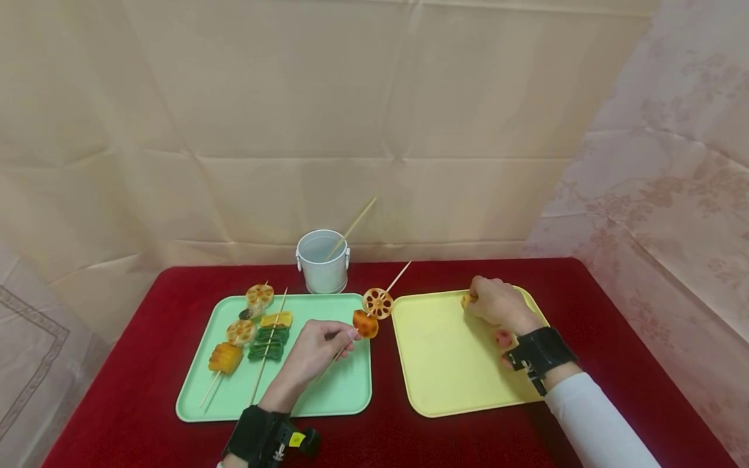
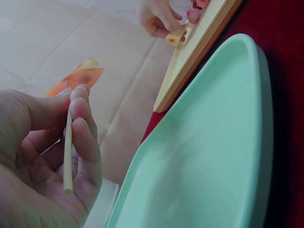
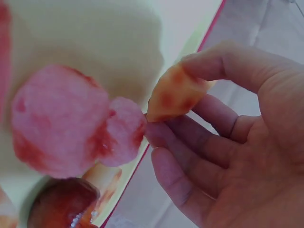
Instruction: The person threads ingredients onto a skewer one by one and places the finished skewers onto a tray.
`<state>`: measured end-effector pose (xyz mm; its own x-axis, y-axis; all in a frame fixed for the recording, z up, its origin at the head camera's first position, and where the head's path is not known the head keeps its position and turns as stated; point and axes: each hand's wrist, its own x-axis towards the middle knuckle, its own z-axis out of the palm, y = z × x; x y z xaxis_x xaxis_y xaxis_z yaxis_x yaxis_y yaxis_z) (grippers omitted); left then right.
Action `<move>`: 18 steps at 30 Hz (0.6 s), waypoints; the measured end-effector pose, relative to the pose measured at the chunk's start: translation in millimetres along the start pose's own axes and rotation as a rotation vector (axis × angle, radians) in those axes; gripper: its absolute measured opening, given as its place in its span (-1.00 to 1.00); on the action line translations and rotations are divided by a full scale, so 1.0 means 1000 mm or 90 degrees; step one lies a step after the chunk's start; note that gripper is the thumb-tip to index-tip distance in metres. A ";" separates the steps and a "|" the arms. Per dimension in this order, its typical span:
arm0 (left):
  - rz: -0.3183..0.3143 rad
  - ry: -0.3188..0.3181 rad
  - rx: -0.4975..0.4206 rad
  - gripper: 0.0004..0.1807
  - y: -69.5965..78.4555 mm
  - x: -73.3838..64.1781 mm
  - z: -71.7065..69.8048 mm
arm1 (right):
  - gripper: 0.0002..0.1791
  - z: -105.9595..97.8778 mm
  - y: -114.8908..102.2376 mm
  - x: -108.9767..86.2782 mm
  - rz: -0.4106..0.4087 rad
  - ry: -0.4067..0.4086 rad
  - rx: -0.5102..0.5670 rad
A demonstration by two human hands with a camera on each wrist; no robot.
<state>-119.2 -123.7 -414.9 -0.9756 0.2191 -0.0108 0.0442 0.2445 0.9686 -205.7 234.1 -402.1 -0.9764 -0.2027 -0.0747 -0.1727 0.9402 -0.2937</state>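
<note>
Over the right side of the green tray (image 1: 351, 390), my left hand (image 1: 318, 344) pinches a thin wooden skewer (image 2: 68, 161) between thumb and fingers. Threaded on it are a browned orange piece (image 1: 365, 324) and, nearer the tip, a lotus root slice (image 1: 377, 303). My right hand (image 1: 500, 304), at the far right of the yellow tray (image 1: 439, 370), pinches a small yellow-orange piece with brown spots (image 3: 173, 95) between thumb and fingertips. Round pink pieces (image 3: 61, 123) lie close beside those fingers, with a glossy dark brown piece (image 3: 61, 204) below them in the right wrist view.
Several loaded skewers lie on the green tray's left half, among them one with a ridged yellow piece (image 1: 225, 357) and one with folded green pieces (image 1: 269, 344). Behind stands a white bucket (image 1: 324, 278) with a bare stick (image 1: 361, 216) leaning in it. A red cloth (image 1: 383, 416) covers the table.
</note>
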 end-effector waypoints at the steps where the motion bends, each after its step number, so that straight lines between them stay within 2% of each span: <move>1: 0.000 0.000 0.001 -0.80 0.000 0.000 0.000 | -0.77 -0.001 0.000 0.000 0.006 -0.006 0.014; 4: -0.001 0.001 0.002 -0.80 0.000 0.000 0.000 | -0.84 -0.005 -0.002 -0.001 0.028 -0.026 0.077; 6: -0.004 0.001 0.000 -0.80 0.000 0.000 0.000 | -0.78 -0.006 -0.004 -0.001 0.036 -0.024 0.125; 13: -0.009 0.001 -0.004 -0.80 -0.001 0.000 0.000 | -0.64 -0.002 -0.015 -0.001 -0.019 0.072 0.255; 18: -0.010 -0.002 -0.003 -0.80 -0.001 0.000 0.000 | -0.58 0.004 -0.025 -0.001 -0.025 0.088 0.412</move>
<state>-119.6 -124.1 -415.4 -0.9754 0.2186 -0.0275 0.0272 0.2429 0.9697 -200.1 209.5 -398.8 -0.9862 -0.1554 0.0575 -0.1370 0.5696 -0.8104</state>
